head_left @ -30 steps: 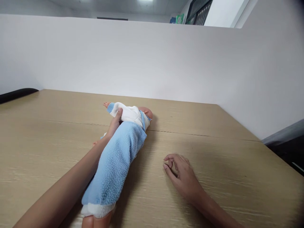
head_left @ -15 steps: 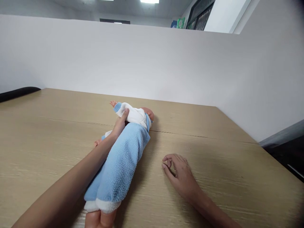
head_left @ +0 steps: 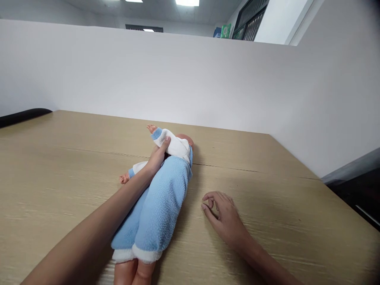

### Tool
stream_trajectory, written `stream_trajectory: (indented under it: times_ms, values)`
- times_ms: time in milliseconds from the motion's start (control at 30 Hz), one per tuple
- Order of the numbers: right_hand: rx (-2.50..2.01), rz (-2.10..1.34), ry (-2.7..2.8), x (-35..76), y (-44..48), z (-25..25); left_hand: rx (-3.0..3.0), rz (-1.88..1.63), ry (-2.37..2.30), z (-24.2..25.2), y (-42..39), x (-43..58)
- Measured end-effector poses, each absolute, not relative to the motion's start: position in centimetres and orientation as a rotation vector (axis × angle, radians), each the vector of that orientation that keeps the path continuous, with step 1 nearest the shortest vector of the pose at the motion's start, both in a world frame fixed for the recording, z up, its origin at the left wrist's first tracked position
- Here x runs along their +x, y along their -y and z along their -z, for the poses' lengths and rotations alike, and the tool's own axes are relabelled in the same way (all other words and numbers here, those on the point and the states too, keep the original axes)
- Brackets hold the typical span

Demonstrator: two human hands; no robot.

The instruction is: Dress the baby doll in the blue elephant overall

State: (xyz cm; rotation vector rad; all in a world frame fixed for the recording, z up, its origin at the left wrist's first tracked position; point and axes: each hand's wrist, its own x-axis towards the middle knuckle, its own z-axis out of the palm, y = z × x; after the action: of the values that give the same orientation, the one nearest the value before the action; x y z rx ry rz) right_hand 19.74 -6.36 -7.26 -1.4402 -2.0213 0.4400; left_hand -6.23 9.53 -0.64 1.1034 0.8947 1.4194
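A baby doll (head_left: 166,198) in blue fleece trousers with white cuffs and a white top with blue sleeve ends lies on the table, head toward the wall and legs toward me. My left hand (head_left: 159,155) grips its upper body at the raised arm, thumb on the white sleeve; the other fingers are hidden behind the doll. The doll's second arm rests on the table beyond my forearm. To the right of the doll, apart from it, my right hand (head_left: 221,211) rests on the wood, fingers curled and thumb near the index finger; nothing shows in it.
The light wooden table (head_left: 267,182) has a seam across it and ends at a white partition wall (head_left: 166,75). A black curved object (head_left: 26,114) stands at the far left edge. Something dark (head_left: 356,186) is beside the table's right edge.
The doll's body has shifted a little to the right and rolled slightly, showing more of both trouser legs. My left hand moved right with it. The right hand has stayed nearly still.
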Motion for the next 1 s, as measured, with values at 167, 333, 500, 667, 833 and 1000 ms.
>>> stream_trajectory:
  times_ms: [167, 333, 500, 667, 833, 1000]
  values:
    - [-1.425, -0.445, 2.025, 19.8, 6.3, 7.3, 1.036, -1.412, -0.881, 0.0, -9.0, -5.4]
    - [-1.412, -0.450, 2.029, 19.8, 6.2, 7.3, 1.103, -1.426, -0.859, 0.1, -8.8, -4.4]
    - [-1.406, -0.463, 2.035, 19.7, 6.2, 7.1, 1.199, -1.407, -0.929, -0.2, -8.3, -3.2]
    - [-1.393, -0.651, 1.853, 19.8, 6.0, 7.3, 1.394, -1.377, -1.086, -0.5, -7.5, -1.7]
    - [-1.161, -1.122, 1.387, 21.0, 4.8, 7.2, 1.753, -1.280, -1.231, -0.3, -6.8, 0.5]
    - [-1.021, -1.451, 1.026, 22.3, 3.4, 6.4, 2.217, -1.035, -1.242, -0.4, -5.3, 2.5]
